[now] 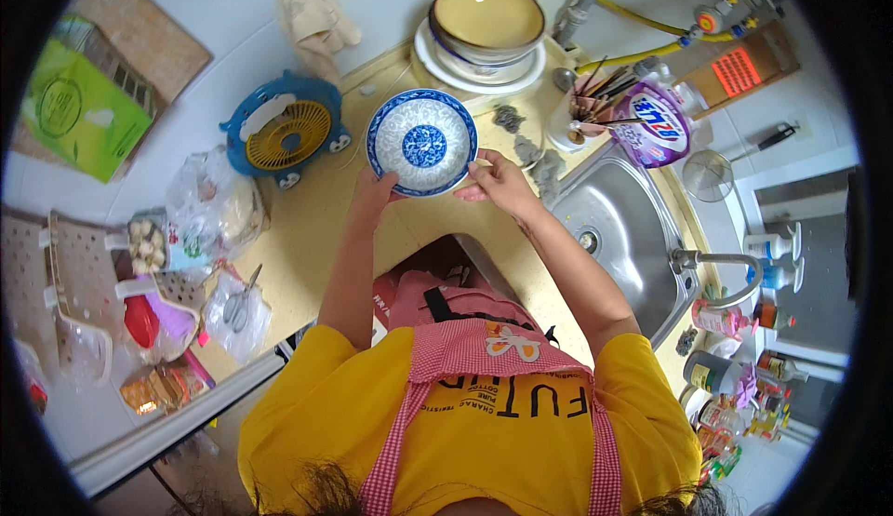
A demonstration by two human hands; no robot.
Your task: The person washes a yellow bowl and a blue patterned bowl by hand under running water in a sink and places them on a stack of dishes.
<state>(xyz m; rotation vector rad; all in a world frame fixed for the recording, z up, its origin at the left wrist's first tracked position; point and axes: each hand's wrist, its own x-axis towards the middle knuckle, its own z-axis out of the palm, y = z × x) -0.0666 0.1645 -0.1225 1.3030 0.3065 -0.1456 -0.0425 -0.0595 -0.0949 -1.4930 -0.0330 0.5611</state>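
A blue-and-white patterned bowl (423, 145) is held in front of me, its inside turned up toward the camera. My left hand (375, 191) grips its lower left rim, thumb over the edge. On the lower right rim is my right hand (501, 182), with the thumb near the edge and the other fingers around and below it. Behind the bowl, a stack of dishes with a yellow bowl (488, 13) on top rests on a white plate (419, 62). Whether the held bowl touches the countertop (314, 230) cannot be told.
A steel sink (614, 230) with a faucet (725, 265) lies right, near a purple detergent bag (652, 129) and a utensil holder (564, 129). Left are a blue fan (286, 129), plastic bags (216, 202) and scissors (241, 306). Grey scouring pads (509, 118) lie beyond my right hand.
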